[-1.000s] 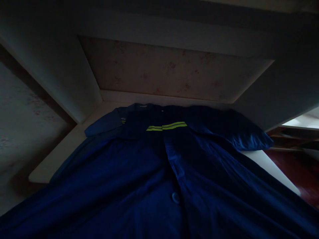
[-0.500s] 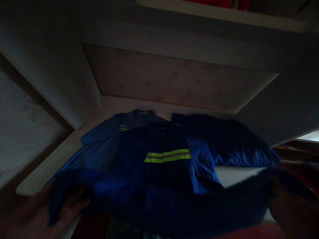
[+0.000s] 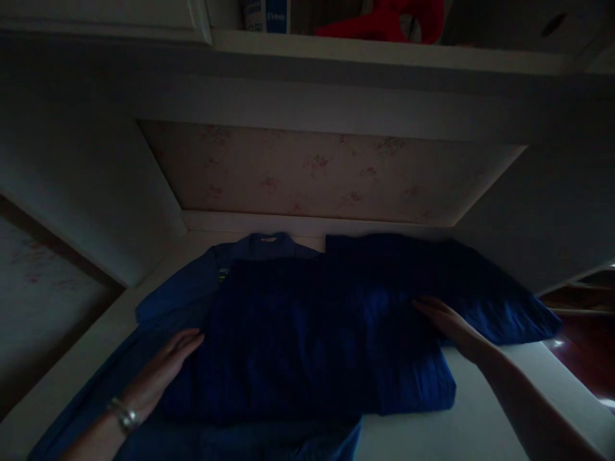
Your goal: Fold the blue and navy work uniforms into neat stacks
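A dark blue work shirt (image 3: 307, 339) lies folded on a white shelf (image 3: 485, 422) inside a dim alcove. Its lower part is folded up over the chest, so the yellow reflective stripe is hidden. My left hand (image 3: 161, 374), with a bracelet on the wrist, rests flat and open on the fold's left edge. My right hand (image 3: 444, 320) lies flat and open on the right side of the fold. Under it lies another blue garment (image 3: 192, 291) with its collar at the back, and a dark blue folded piece (image 3: 475, 288) sits at the right.
The alcove has white side walls (image 3: 96, 192) and a flowered back panel (image 3: 317, 169). Above it a shelf (image 3: 384, 48) holds a red object (image 3: 384, 19) and a box (image 3: 266, 14). Reddish floor (image 3: 583, 346) shows at the far right.
The shirt's lower half was lifted and folded up over the chest, covering the reflective stripe. Both hands now lie flat on the fold. The view has tilted upward.
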A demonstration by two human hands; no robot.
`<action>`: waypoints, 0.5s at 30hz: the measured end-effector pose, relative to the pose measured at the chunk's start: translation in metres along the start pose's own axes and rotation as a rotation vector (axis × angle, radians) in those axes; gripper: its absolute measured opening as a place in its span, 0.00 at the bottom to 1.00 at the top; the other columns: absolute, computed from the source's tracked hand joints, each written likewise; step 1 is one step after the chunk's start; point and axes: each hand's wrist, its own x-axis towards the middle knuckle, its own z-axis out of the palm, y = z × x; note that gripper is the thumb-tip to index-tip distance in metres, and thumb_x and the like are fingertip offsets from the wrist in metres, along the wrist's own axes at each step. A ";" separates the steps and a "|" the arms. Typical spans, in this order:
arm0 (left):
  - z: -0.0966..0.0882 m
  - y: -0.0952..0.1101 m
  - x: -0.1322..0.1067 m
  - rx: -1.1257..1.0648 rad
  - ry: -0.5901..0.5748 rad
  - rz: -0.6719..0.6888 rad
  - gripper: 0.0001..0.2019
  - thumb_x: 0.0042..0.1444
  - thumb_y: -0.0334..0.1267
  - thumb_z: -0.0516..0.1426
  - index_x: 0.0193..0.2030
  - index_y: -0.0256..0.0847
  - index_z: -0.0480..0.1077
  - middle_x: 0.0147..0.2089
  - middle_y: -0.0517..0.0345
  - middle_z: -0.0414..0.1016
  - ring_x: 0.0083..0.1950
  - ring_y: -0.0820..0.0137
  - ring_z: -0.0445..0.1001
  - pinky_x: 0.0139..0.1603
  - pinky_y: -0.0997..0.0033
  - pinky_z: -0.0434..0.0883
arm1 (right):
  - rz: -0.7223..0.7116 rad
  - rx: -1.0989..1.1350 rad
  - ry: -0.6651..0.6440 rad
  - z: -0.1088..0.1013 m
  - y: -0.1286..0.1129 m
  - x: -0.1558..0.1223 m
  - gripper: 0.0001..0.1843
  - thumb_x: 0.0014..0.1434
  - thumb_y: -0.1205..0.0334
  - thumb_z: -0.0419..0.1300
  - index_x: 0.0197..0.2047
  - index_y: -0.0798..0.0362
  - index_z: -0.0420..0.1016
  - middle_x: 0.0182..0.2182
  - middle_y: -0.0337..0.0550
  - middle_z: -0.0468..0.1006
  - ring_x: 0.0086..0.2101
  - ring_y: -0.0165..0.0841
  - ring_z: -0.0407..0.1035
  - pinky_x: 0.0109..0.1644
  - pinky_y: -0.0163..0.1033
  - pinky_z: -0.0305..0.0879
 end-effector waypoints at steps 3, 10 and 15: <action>-0.004 -0.016 -0.021 -0.094 -0.078 -0.122 0.21 0.44 0.50 0.65 0.46 0.46 0.76 0.63 0.55 0.70 0.69 0.59 0.60 0.71 0.57 0.54 | 0.089 0.112 -0.131 0.000 0.023 -0.019 0.38 0.51 0.43 0.66 0.61 0.49 0.66 0.58 0.52 0.72 0.56 0.45 0.68 0.58 0.48 0.68; 0.037 0.024 -0.020 -0.011 -0.235 -0.285 0.27 0.44 0.56 0.66 0.48 0.43 0.76 0.56 0.48 0.77 0.59 0.55 0.73 0.62 0.54 0.68 | -0.018 0.317 -0.303 0.047 -0.008 -0.042 0.34 0.51 0.55 0.69 0.60 0.48 0.66 0.49 0.47 0.80 0.45 0.42 0.76 0.50 0.48 0.75; 0.073 0.077 -0.031 -0.055 -0.207 -0.007 0.26 0.45 0.51 0.67 0.50 0.45 0.74 0.43 0.51 0.83 0.43 0.54 0.81 0.46 0.55 0.78 | -0.210 0.346 -0.132 0.025 -0.041 -0.028 0.26 0.49 0.60 0.69 0.52 0.49 0.72 0.39 0.42 0.83 0.37 0.41 0.78 0.41 0.45 0.77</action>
